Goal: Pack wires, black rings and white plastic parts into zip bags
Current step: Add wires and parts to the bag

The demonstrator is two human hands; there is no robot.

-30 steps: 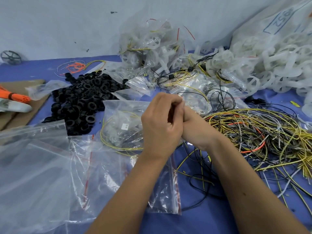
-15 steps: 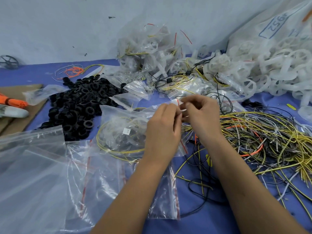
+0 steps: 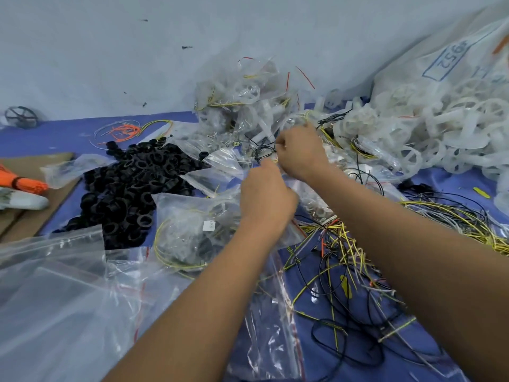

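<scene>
Packed zip bag [image 3: 192, 230] of yellow wire and black rings under left hand [image 3: 265, 194]; both hands' grip unclear, right hand [image 3: 301, 153].

Both hands unclasping and moving away from the body, toward the far heap of filled bags. Right hand [image 3: 300, 153] reaching furthest, now pinching at thin black wires [image 3: 263, 150] beside the bagged white parts. Left hand [image 3: 265, 197] following just behind and below it, gripping the top of the filled zip bag [image 3: 192, 230] and lifting that edge off the desk
</scene>
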